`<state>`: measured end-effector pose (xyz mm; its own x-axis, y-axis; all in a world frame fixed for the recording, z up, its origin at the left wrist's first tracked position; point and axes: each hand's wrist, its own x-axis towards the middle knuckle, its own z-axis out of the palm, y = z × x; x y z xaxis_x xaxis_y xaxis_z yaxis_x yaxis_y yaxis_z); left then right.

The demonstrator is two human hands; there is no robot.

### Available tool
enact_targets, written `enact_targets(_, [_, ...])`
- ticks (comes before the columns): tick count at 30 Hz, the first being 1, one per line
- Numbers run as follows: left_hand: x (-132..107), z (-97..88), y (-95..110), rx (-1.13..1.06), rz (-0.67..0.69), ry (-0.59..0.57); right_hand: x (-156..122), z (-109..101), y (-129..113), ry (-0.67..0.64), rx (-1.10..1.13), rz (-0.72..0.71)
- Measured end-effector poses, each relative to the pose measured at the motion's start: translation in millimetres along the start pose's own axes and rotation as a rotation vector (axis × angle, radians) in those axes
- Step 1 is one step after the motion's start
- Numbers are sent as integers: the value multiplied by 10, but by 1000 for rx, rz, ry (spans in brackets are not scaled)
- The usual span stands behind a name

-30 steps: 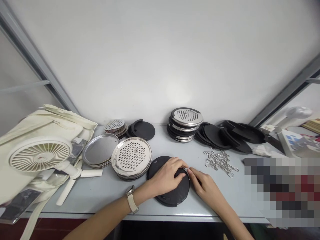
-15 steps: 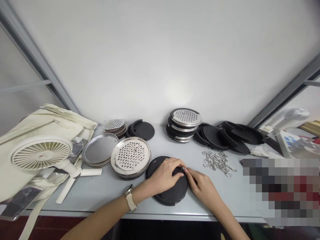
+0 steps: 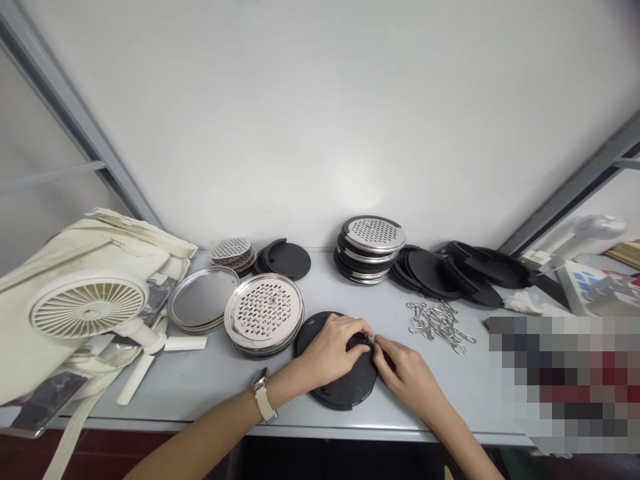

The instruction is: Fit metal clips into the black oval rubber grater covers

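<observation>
the left hand (image 3: 333,350) is laid over a black disc (image 3: 347,387), its thumb and forefinger partly parted and bent toward the disc's right side; whether anything is gripped between them cannot be told. the thumb and forefinger of the right hand (image 3: 404,365) are closed in a pinch at that same side, and a small metal piece (image 3: 371,339), mostly hidden by the fingertips, is held there. a watch (image 3: 263,395) is worn on the left wrist. the disc is rested on the grey table (image 3: 210,380), near its front edge. just left of it, round metal graters (image 3: 264,312) are stacked, with metal plates (image 3: 203,297) piled beside them. to the right, wire clips (image 3: 439,323) are heaped. farther back, black-rimmed graters (image 3: 376,235) are stacked near the wall (image 3: 250,133). at far left, a white fan (image 3: 90,310) is seen by a cream bag (image 3: 115,248).
</observation>
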<state>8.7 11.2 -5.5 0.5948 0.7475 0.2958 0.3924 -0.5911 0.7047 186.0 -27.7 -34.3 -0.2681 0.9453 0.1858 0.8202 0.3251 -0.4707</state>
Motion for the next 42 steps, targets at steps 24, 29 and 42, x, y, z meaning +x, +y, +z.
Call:
enact_targets(24, [-53, -22, 15, 18, 61, -35, 1, -20, 27, -38, 54, -15])
enact_targets(29, [-91, -38, 63, 132, 146, -127, -12, -8, 38, -42, 61, -15])
enact_targets(42, [-68, -43, 62, 193, 156, -87, -14, 14, 22, -18, 42, -1])
